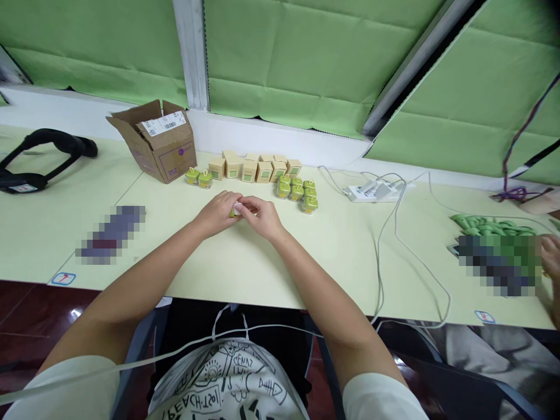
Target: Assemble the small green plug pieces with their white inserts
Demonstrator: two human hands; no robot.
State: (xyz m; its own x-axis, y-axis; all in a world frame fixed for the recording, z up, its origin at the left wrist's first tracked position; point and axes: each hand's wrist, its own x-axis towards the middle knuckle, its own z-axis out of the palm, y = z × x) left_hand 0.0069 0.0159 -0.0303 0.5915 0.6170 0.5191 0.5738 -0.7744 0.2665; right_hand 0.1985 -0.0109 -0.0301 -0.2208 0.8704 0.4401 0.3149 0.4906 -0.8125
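Observation:
My left hand (217, 213) and my right hand (262, 216) meet over the pale yellow table (306, 256), fingers closed together round a small green and white item (236, 210) that is mostly hidden. Beyond them stands a row of several small tan boxes (256, 167) with green labels. A cluster of several small green jars (298, 191) sits to the right of my hands. Two more green jars (198, 177) stand to the left of the box row.
An open cardboard carton (158, 140) lies tipped at the back left. Black headphones (41, 156) rest far left. A white power strip (373, 191) with trailing cables sits to the right. Another person's hand (552, 256) and green items (490, 224) are at the far right.

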